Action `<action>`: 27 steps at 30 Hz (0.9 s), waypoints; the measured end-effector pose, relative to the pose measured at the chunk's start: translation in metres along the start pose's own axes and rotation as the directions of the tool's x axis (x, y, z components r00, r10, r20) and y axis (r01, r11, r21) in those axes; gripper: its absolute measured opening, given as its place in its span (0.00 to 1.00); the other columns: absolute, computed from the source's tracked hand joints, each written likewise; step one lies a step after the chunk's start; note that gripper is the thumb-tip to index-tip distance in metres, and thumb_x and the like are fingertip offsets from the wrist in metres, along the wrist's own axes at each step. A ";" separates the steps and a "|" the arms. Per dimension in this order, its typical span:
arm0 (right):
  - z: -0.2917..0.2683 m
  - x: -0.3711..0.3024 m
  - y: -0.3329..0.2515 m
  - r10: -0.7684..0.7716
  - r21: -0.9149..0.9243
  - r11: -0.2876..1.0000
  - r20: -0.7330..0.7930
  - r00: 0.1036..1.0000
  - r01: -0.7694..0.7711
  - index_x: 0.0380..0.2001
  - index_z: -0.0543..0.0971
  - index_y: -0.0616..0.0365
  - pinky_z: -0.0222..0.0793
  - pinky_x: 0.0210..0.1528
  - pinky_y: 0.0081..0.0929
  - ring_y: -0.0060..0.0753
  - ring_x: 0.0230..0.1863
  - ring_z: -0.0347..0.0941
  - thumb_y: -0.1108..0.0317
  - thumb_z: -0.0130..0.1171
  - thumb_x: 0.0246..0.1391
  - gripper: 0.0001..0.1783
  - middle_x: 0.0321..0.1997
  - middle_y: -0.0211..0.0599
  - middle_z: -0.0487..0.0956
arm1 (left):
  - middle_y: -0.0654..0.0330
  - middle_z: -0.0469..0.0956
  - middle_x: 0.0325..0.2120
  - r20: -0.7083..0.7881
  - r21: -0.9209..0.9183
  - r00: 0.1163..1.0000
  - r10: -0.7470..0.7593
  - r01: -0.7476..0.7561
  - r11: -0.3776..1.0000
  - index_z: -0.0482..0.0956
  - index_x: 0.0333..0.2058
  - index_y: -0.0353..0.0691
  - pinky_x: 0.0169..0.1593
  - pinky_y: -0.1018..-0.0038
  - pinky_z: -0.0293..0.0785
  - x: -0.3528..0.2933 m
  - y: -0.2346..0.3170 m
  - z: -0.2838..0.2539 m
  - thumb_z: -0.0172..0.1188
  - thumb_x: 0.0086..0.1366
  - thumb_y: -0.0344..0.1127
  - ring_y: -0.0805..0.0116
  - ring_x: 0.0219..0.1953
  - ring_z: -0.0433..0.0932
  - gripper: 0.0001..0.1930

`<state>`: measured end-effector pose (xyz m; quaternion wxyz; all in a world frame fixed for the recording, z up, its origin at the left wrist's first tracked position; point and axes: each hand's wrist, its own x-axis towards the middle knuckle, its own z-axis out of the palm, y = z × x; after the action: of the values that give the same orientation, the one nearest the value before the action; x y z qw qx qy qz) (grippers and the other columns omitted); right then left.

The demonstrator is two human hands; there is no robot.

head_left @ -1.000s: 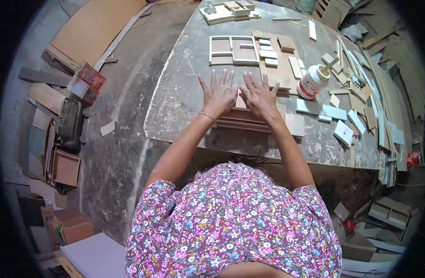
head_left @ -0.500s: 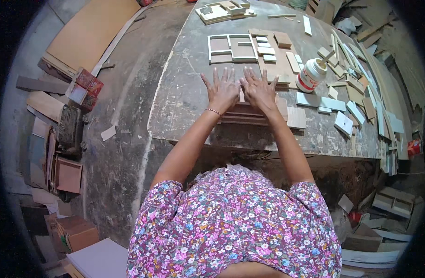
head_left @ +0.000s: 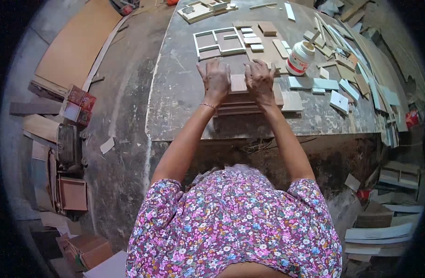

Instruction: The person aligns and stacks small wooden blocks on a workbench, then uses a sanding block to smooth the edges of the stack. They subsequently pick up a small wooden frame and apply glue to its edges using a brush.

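A low stack of wooden boards point(head_left: 240, 110) lies near the table's front edge, with a paler piece point(head_left: 238, 83) on top showing between my hands. My left hand point(head_left: 216, 82) grips the left part of the stack, its fingers bent over the far side. Opposite it, my right hand point(head_left: 260, 82) holds the right part in the same way, fingers curled down. Their fingertips are partly hidden. Just beyond lies a shallow wooden frame point(head_left: 218, 48) with pale dividers. Small pale blocks point(head_left: 256, 47) rest on a thin board beside it.
An open white jar point(head_left: 299, 59) with a red label and a stick in it stands right of my hands. Pale strips point(head_left: 313, 83) and offcuts cover the table's right side. Further back sits another wooden assembly point(head_left: 205, 10). Boards and boxes point(head_left: 78, 103) line the floor at left.
My hands were flat with fingers spread over the boards; now the fingers are bent around them and the hands are further apart. The whole view has shifted slightly.
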<state>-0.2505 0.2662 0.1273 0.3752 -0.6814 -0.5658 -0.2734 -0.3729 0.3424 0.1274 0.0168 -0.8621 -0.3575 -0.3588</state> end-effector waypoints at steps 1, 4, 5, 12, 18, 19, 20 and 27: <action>-0.002 0.000 -0.001 -0.008 0.000 1.000 -0.026 1.000 0.008 0.26 0.77 0.55 0.47 0.53 0.60 0.35 0.46 0.69 0.65 0.53 0.48 0.07 0.31 0.36 0.76 | 0.52 0.72 0.38 -0.019 -0.072 1.000 0.008 -0.009 0.997 0.76 0.26 0.39 0.56 0.43 0.44 0.002 0.003 -0.003 0.51 0.59 0.39 0.56 0.50 0.65 0.11; -0.011 -0.005 -0.004 0.002 0.023 1.000 -0.059 0.998 -0.001 0.24 0.78 0.55 0.48 0.53 0.56 0.34 0.42 0.71 0.66 0.58 0.44 0.05 0.28 0.34 0.77 | 0.51 0.74 0.35 -0.011 -0.141 1.000 0.020 -0.022 0.990 0.76 0.24 0.38 0.56 0.43 0.45 0.002 0.011 -0.005 0.52 0.58 0.39 0.56 0.49 0.65 0.11; -0.012 -0.008 -0.002 0.016 0.041 0.999 -0.073 0.997 -0.013 0.23 0.78 0.55 0.48 0.53 0.56 0.34 0.42 0.71 0.66 0.58 0.44 0.05 0.28 0.34 0.77 | 0.51 0.74 0.32 -0.055 -0.130 0.998 0.041 -0.048 0.990 0.77 0.21 0.36 0.55 0.47 0.48 0.002 0.014 -0.005 0.53 0.57 0.39 0.57 0.47 0.67 0.12; -0.040 -0.010 0.001 0.111 0.057 0.993 -0.081 0.990 -0.107 0.19 0.76 0.53 0.52 0.47 0.43 0.31 0.35 0.71 0.59 0.63 0.38 0.10 0.24 0.31 0.75 | 0.54 0.73 0.30 0.102 -0.291 0.994 -0.022 0.051 0.956 0.77 0.24 0.38 0.56 0.50 0.50 0.004 0.033 -0.004 0.60 0.51 0.40 0.57 0.43 0.67 0.10; -0.062 -0.006 0.027 0.245 0.108 0.965 -0.064 0.967 -0.237 0.20 0.75 0.52 0.54 0.43 0.37 0.34 0.32 0.69 0.58 0.63 0.38 0.12 0.24 0.31 0.74 | 0.53 0.72 0.25 0.028 -0.332 0.999 0.031 -0.020 0.943 0.74 0.20 0.37 0.51 0.58 0.55 0.017 0.071 0.005 0.61 0.50 0.42 0.56 0.38 0.68 0.13; -0.067 -0.005 0.034 0.244 0.130 0.963 -0.061 0.968 -0.235 0.20 0.75 0.54 0.57 0.41 0.35 0.36 0.32 0.69 0.63 0.63 0.38 0.08 0.25 0.32 0.73 | 0.53 0.72 0.24 0.031 -0.336 0.999 0.033 -0.021 0.942 0.74 0.19 0.37 0.49 0.59 0.56 0.019 0.079 0.007 0.61 0.50 0.42 0.56 0.37 0.68 0.13; -0.069 -0.006 0.042 0.258 0.152 0.957 -0.069 0.964 -0.246 0.21 0.75 0.55 0.58 0.39 0.35 0.36 0.32 0.70 0.66 0.62 0.38 0.07 0.25 0.33 0.73 | 0.53 0.72 0.24 0.034 -0.340 0.999 0.035 -0.021 0.940 0.74 0.19 0.37 0.48 0.60 0.56 0.021 0.088 0.010 0.61 0.50 0.42 0.56 0.37 0.68 0.14; -0.103 -0.013 0.113 0.353 0.303 0.892 0.001 0.936 -0.337 0.28 0.78 0.58 0.67 0.34 0.32 0.39 0.30 0.74 0.77 0.58 0.37 0.10 0.26 0.40 0.76 | 0.53 0.72 0.22 -0.068 -0.386 0.992 0.106 -0.124 0.914 0.73 0.19 0.37 0.43 0.63 0.58 0.042 0.169 0.040 0.62 0.47 0.42 0.56 0.34 0.69 0.14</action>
<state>-0.1378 0.1657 0.1527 0.5312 -0.6988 -0.4604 -0.1322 -0.2218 0.2531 0.1629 -0.1256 -0.8594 -0.2271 -0.4404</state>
